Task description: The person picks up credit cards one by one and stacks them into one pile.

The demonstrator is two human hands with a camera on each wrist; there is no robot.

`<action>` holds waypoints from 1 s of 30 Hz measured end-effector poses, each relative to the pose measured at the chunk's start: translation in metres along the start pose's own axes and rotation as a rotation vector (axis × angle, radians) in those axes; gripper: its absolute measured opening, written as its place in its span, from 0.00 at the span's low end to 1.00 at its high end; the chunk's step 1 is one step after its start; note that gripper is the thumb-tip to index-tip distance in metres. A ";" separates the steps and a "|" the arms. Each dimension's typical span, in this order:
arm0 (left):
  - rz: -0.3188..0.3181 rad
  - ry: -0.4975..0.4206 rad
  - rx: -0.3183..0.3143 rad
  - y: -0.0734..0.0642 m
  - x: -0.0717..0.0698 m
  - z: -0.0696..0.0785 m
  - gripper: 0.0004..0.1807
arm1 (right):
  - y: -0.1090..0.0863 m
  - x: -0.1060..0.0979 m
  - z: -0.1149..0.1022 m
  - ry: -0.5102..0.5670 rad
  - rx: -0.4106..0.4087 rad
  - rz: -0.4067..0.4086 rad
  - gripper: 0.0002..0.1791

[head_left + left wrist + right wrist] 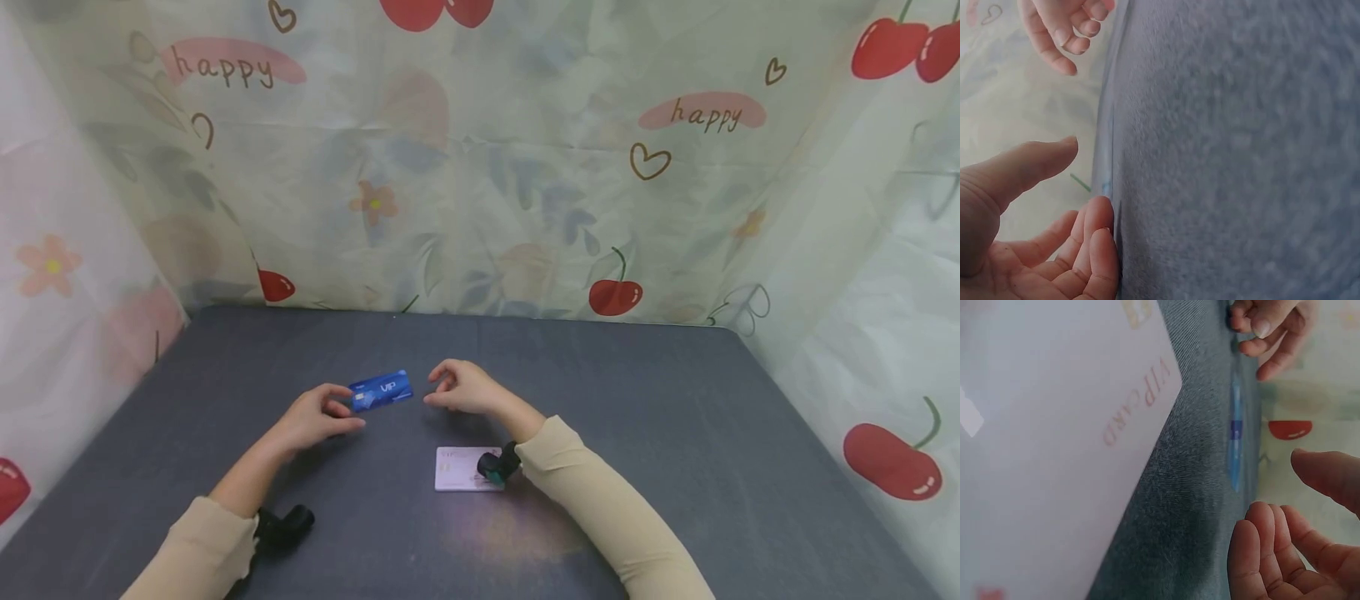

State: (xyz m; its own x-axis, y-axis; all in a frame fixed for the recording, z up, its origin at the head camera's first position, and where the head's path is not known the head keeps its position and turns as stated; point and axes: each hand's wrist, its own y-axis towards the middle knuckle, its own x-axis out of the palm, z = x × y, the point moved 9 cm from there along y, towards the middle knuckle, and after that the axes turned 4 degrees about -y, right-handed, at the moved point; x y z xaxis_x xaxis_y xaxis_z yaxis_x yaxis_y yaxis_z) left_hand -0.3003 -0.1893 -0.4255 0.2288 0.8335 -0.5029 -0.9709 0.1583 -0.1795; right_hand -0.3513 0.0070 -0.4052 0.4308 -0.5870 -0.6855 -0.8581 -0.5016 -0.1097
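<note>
A blue VIP card (382, 391) lies flat on the dark table, slightly tilted in the head view. At its left end is my left hand (318, 416), fingers loosely bent and thumb apart; whether a fingertip touches the card I cannot tell. My right hand (467, 387) is off the card's right end, with a gap between them. In the right wrist view, nothing lies between that hand's thumb and fingers (1260, 534). Closer to me, a pale pink VIP card (457, 468) lies under the right wrist, its right end partly hidden by the black wrist camera (497, 463).
The dark grey table (637, 400) runs back to a hanging cloth (480, 233) printed with cherries and hearts. Similar cloth hangs on both sides. Another black wrist camera (285, 527) sits on my left wrist, low over the table.
</note>
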 end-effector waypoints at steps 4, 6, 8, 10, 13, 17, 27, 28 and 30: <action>0.001 -0.004 -0.009 0.002 -0.003 -0.003 0.35 | 0.010 0.004 -0.001 -0.012 0.007 0.001 0.20; 0.000 -0.006 -0.018 0.003 -0.003 -0.004 0.36 | 0.015 0.007 -0.001 -0.004 0.019 -0.002 0.20; -0.003 -0.006 -0.017 0.003 -0.003 -0.003 0.36 | 0.020 0.010 -0.002 0.017 0.035 -0.008 0.21; 0.003 -0.008 -0.021 0.005 -0.003 -0.003 0.36 | 0.025 0.013 -0.002 0.036 0.049 -0.014 0.21; 0.010 -0.007 -0.021 0.007 -0.003 -0.004 0.36 | 0.031 0.018 -0.001 0.053 0.067 -0.028 0.22; 0.014 -0.007 -0.031 0.012 -0.003 -0.007 0.37 | 0.036 0.023 -0.001 0.058 0.086 -0.040 0.24; 0.009 0.021 -0.072 0.021 -0.003 -0.009 0.36 | 0.048 0.028 -0.006 0.006 0.089 -0.046 0.27; 0.010 0.025 -0.077 0.022 -0.003 -0.009 0.35 | 0.049 0.029 -0.006 -0.005 0.089 -0.049 0.27; 0.013 0.031 -0.089 0.023 -0.003 -0.009 0.35 | 0.046 0.027 -0.009 -0.063 0.082 -0.024 0.29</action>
State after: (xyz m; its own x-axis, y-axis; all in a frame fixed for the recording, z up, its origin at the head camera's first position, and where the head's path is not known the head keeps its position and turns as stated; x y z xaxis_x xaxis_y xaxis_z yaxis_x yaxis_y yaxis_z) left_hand -0.3225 -0.1927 -0.4358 0.2192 0.8185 -0.5311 -0.9641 0.0982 -0.2466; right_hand -0.3766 -0.0375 -0.4217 0.4351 -0.5332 -0.7255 -0.8689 -0.4599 -0.1831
